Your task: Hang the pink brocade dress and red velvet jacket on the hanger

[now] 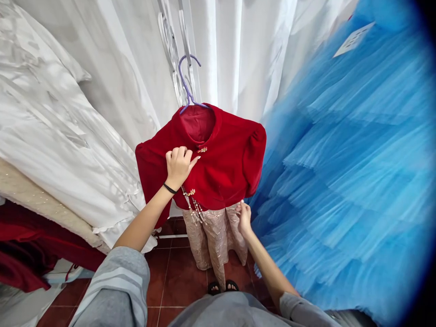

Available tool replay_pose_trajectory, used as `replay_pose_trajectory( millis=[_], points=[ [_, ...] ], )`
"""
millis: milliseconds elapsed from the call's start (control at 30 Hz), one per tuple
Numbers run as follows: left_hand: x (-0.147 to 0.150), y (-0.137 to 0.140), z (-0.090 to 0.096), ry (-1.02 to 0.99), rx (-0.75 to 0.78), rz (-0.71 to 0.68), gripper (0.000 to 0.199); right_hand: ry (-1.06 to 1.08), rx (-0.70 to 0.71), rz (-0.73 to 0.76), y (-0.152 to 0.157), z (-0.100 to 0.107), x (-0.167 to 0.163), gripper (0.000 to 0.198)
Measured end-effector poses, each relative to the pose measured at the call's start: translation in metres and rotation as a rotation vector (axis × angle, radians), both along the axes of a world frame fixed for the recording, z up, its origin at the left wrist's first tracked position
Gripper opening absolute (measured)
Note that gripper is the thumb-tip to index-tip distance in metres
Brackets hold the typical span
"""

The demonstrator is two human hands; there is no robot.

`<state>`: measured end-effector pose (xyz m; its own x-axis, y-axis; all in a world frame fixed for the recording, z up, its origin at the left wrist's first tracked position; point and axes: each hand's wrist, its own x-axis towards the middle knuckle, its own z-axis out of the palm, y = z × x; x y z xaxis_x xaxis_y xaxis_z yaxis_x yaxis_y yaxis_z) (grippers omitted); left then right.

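Observation:
A red velvet jacket [225, 159] with long sleeves and a stand collar hangs in front of me on a purple hanger [185, 84]. My left hand [179, 165] is closed on the jacket's front, just below the collar, fingers curled and thumb pointing right. Beside its thumb sits a gold flower-shaped clasp [202, 150]. Another clasp [191, 192], with beaded strands hanging from it, is lower down. At the hem on the right, my right hand [244, 218] has its fingers curled, fingertips pinching the jacket's edge. Below the jacket hangs a shiny pinkish skirt [214, 240].
A layered blue tulle dress [347, 150] fills the right side. White garments [57, 122] hang at the left, with dark red cloth [30, 240] beneath. White curtains [225, 50] and a white metal stand [185, 32] are behind. Red tiles [180, 272] cover the floor.

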<state>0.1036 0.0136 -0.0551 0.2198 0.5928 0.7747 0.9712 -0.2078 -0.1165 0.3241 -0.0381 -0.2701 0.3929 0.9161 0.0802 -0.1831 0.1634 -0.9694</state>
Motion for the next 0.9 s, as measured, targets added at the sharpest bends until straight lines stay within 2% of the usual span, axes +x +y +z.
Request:
replay_pose_trajectory(
  millis=[100, 167, 333, 400, 467, 533, 600, 633, 667, 733, 767, 833, 900],
  points=[
    [-0.001, -0.007, 0.010, 0.044, -0.055, -0.005, 0.041, 0.326, -0.097, 0.292, 0.028, 0.002, 0.037, 0.055],
    [-0.001, -0.009, 0.017, 0.014, -0.114, -0.017, 0.044, 0.454, -0.116, 0.370, 0.039, 0.006, 0.045, 0.048],
    [-0.004, -0.004, 0.021, 0.004, -0.234, 0.025, 0.045, 0.258, -0.200, 0.213, 0.038, -0.011, 0.030, 0.048],
    [-0.008, -0.004, 0.015, -0.014, -0.215, 0.002, 0.040, 0.159, -0.236, 0.151, 0.033, -0.015, 0.027, 0.048],
    [-0.015, -0.012, 0.005, -0.105, -0.119, -0.060, 0.037, 0.051, -0.253, 0.023, 0.029, -0.007, 0.028, 0.048],
    [-0.024, -0.023, -0.007, -0.251, 0.085, -0.055, 0.034, -0.112, -0.193, -0.185, 0.024, 0.015, 0.031, 0.054],
    [-0.029, -0.034, -0.020, -0.417, 0.312, 0.073, 0.033, -0.377, -0.022, -0.440, 0.022, 0.048, 0.028, 0.070],
    [-0.030, -0.037, -0.026, -0.494, 0.383, 0.162, 0.043, -0.526, 0.095, -0.550, 0.022, 0.067, 0.023, 0.080],
    [-0.029, -0.038, -0.032, -0.562, 0.409, 0.245, 0.061, -0.666, 0.214, -0.625, 0.025, 0.086, 0.016, 0.088],
    [-0.029, -0.034, -0.040, -0.659, 0.365, 0.340, 0.102, -0.860, 0.389, -0.645, 0.035, 0.122, 0.000, 0.103],
    [-0.030, -0.030, -0.042, -0.687, 0.334, 0.348, 0.113, -0.924, 0.431, -0.615, 0.043, 0.137, -0.007, 0.107],
    [-0.039, -0.023, -0.041, -0.722, 0.314, 0.310, 0.111, -1.019, 0.431, -0.558, 0.062, 0.161, -0.009, 0.104],
    [-0.061, -0.020, -0.030, -0.728, 0.321, 0.244, 0.085, -1.075, 0.390, -0.554, 0.080, 0.181, 0.010, 0.083]
  ],
)
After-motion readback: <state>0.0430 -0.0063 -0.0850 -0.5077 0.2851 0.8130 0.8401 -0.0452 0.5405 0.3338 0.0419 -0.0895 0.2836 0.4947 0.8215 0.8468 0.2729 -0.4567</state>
